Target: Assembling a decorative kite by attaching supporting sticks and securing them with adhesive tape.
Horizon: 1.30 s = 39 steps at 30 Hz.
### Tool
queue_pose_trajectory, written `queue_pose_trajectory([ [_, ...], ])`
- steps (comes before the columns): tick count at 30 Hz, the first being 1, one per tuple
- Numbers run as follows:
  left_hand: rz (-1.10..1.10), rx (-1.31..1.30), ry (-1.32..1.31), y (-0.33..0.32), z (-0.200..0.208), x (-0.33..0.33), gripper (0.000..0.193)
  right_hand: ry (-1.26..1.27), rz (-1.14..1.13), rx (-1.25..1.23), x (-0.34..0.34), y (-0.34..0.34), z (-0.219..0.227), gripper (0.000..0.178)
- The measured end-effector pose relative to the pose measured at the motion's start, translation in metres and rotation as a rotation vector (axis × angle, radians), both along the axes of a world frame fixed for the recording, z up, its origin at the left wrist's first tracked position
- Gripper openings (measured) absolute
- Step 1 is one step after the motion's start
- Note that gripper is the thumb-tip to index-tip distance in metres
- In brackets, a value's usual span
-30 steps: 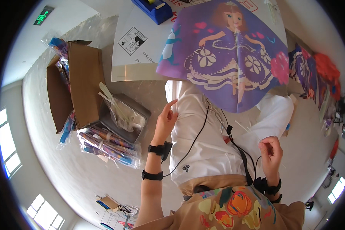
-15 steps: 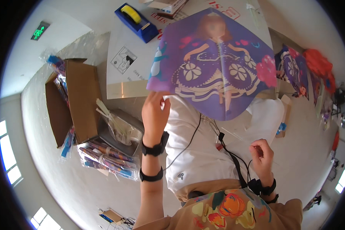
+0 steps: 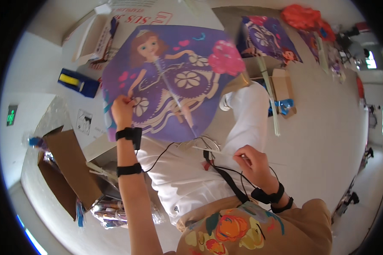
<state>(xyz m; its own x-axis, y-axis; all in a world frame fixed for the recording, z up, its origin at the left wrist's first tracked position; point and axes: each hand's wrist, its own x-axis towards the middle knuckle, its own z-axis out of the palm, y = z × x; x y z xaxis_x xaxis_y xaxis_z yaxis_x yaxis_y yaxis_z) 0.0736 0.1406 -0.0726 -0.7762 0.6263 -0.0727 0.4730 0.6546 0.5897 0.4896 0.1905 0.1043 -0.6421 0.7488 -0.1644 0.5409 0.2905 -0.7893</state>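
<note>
Because the printed purple sheet (image 3: 174, 97) looks thin and smooth, you can expect it to be light and floppy, apt to slide and easy to crease. It lies on the bench (image 3: 98, 131) at the near edge, its lower part overhanging toward your lap. A pale line runs down its middle; whether that is a seam or a stiffener, you cannot tell from here. The outer border seems the best place for you to take hold, with a soft pinch.

Your left hand (image 3: 123, 112) reaches well out over the sheet's left part, forearm almost straight, fingers curled close together; whether they grip or merely rest there cannot be told. Your right hand (image 3: 257, 170) hangs over your lap, elbow bent close to your body, its fingers together, apparently on a thin pale rod (image 3: 206, 149) that shows to both sides of them. That rod looks light, slender and easily bent. Near the bench's left edge sits a blue tape dispenser (image 3: 87, 87).
</note>
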Motion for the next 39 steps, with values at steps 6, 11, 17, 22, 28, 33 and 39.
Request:
queue_pose_trajectory([
  [6, -0.007, 0.000, 0.024, 0.001, -0.001, 0.004, 0.016, 0.120, 0.016, 0.063, 0.002, -0.001, -0.013, 0.009],
  [11, -0.012, 0.008, 0.136, -0.006, -0.008, 0.004, 0.010, 0.108, 0.049, 0.035, 0.008, -0.004, -0.013, 0.011],
  [17, -0.008, -0.042, 0.059, -0.004, -0.006, 0.001, 0.009, 0.095, 0.055, 0.024, 0.010, -0.005, -0.015, 0.010],
  [22, -0.031, -0.049, 0.114, -0.003, -0.006, 0.013, 0.007, 0.131, 0.058, 0.043, 0.007, -0.005, -0.016, 0.012],
  [28, -0.212, -0.065, 0.234, -0.005, -0.003, 0.014, 0.009, 0.178, 0.055, 0.035, 0.004, -0.006, -0.018, 0.011],
  [33, -0.256, -0.025, 0.249, -0.006, -0.007, 0.017, 0.015, 0.139, 0.052, 0.023, 0.002, -0.006, -0.016, 0.011],
  [39, -0.200, -0.050, 0.299, -0.003, 0.000, 0.032, 0.020, 0.111, 0.041, 0.042, 0.001, -0.005, -0.013, 0.010],
])
